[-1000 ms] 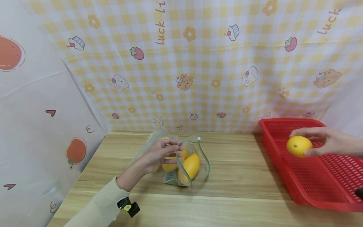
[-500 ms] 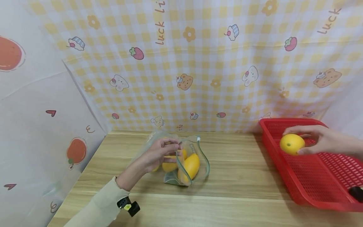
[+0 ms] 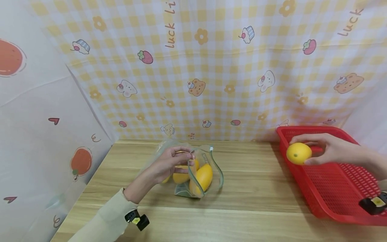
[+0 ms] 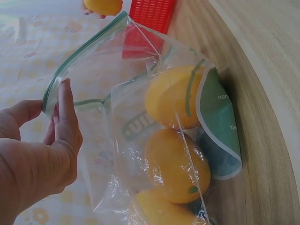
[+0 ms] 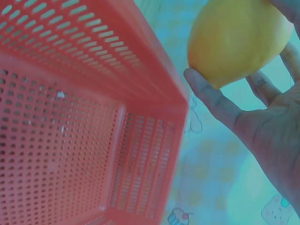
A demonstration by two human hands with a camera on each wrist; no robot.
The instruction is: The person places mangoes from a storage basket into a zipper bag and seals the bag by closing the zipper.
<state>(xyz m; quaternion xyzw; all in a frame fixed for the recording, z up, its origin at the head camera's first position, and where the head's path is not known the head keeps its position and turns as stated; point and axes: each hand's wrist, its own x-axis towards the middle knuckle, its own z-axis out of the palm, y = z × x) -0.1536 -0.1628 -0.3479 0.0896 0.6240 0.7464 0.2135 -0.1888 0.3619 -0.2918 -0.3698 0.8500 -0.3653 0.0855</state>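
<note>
The right hand (image 3: 328,151) has its fingers and thumb curled round 1 yellow lemon (image 3: 298,153), held in the air over the near-left part of the red basket (image 3: 332,188), above its rim and clear of the mesh floor. Across the wooden table (image 3: 248,188), well apart from the basket, the left hand (image 3: 169,164) pinches the top edge of a clear zip bag (image 3: 208,174) between thumb and fingertips, keeping its mouth pulled open toward the right. As a judgement, the step in hand is carrying a fruit from basket to bag; the next move calls for bringing the lemon across the gap and lowering it through the opening while the left hand keeps the rim taut, since the soft plastic could fold shut or the fruit could catch on the zip strip. The head view gives the whole layout: both arms, the gap between bag and basket, and a basket floor with nothing visible on it. The left wrist view shows what the head view blurs: at least 3 yellow fruits (image 4: 176,164) stacked inside the bag, a green-printed label on its lower side, and the green zip strip held by the fingertips (image 4: 65,101). The right wrist view shows the lemon from below, cradled by fingertips, beside the corner of the basket (image 5: 70,117)
</note>
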